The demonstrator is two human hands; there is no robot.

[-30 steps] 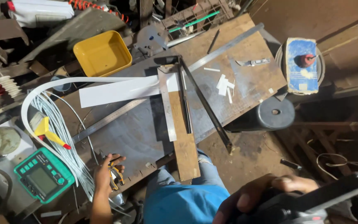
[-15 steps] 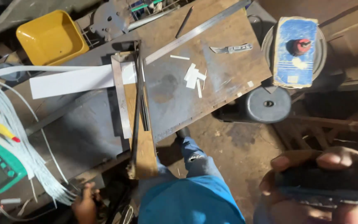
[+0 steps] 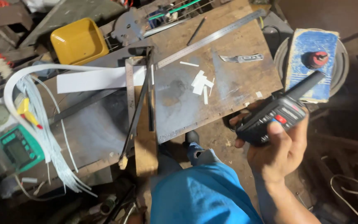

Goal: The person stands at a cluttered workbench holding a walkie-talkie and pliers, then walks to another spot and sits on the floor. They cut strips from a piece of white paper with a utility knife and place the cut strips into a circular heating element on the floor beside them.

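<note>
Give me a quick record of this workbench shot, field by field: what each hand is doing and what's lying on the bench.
right hand: raised over the bench edge, gripping a black handheld radio with a red button
left hand: not in view
bench top: scuffed metal sheet
near the middle: small white strips, a metal square
far edge: long steel ruler, folding knife
left side: yellow tray, white cables, green meter
bottom: blue trousers

Right hand [image 3: 280, 151] grips black handset [image 3: 276, 118]
</note>
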